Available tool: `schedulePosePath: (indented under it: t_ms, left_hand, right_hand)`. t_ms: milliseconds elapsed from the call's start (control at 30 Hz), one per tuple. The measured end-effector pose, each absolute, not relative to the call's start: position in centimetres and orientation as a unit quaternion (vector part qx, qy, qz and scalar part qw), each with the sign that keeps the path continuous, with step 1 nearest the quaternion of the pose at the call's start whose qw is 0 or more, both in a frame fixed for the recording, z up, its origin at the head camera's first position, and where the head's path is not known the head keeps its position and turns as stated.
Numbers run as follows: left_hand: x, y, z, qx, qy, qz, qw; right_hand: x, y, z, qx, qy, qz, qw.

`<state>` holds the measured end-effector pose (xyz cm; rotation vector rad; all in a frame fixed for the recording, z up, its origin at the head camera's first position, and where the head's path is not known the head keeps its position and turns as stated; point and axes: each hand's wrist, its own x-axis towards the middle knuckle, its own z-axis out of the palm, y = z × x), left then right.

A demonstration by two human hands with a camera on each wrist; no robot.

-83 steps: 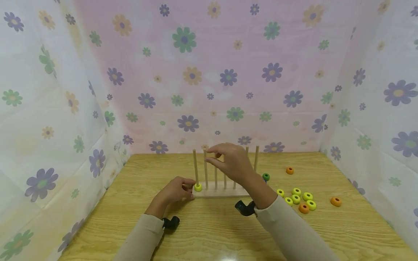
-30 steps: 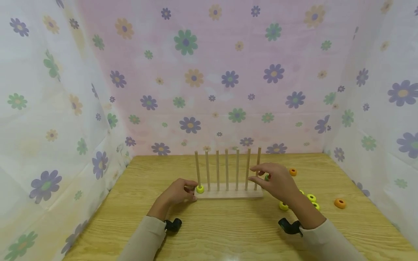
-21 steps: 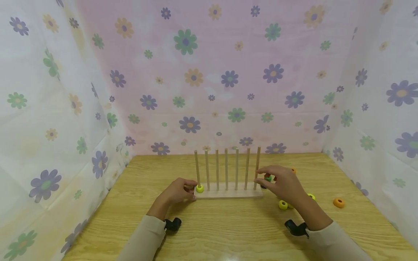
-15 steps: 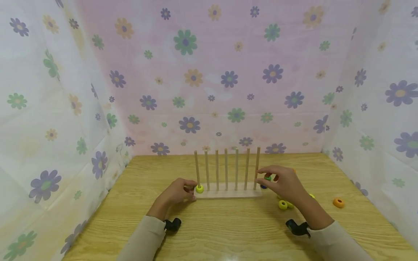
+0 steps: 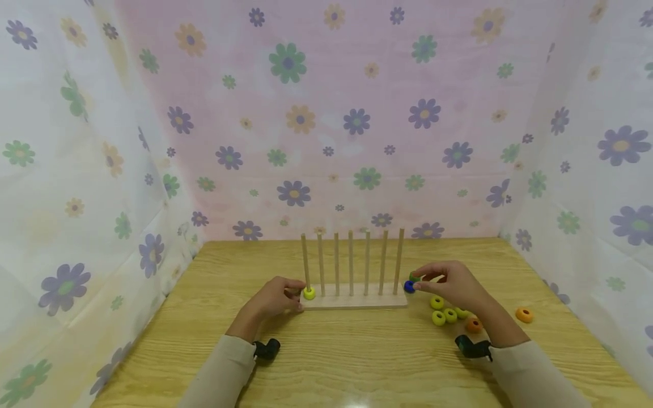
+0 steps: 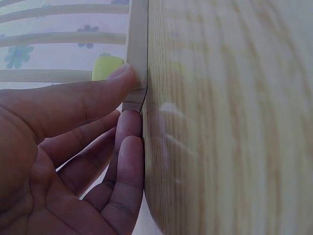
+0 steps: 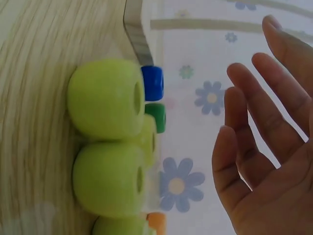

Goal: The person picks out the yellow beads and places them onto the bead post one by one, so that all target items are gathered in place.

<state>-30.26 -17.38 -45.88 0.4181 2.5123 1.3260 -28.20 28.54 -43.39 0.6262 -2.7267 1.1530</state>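
A wooden rack carries a row of upright pegs, with one yellow ring low on the leftmost peg. My left hand grips the rack's left end; in the left wrist view its thumb lies on the base and the fingers are against the end. Just beyond the rack's right end, my right hand hovers with relaxed fingers, empty in the right wrist view. Near its thumb and fingertips are a blue ring and a partly covered green ring; contact cannot be told.
Several yellow rings lie right of the rack, some hidden by my right hand. One orange ring is beside them, another farther right. Flowered cloth encloses the table's back and sides.
My right hand has moved right, away from the rightmost peg, uncovering the blue ring and more yellow rings. My left hand keeps its hold on the rack.
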Motion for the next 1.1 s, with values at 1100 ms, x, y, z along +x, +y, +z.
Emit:
schedulePosePath:
  t_ms: [1100]
  left_hand:
    - [-30.4,-17.6,-45.8,0.151,0.867,0.455,0.136]
  right_hand:
    - [-29.2,34.0,-45.2,0.183,-0.884,0.426,-0.066]
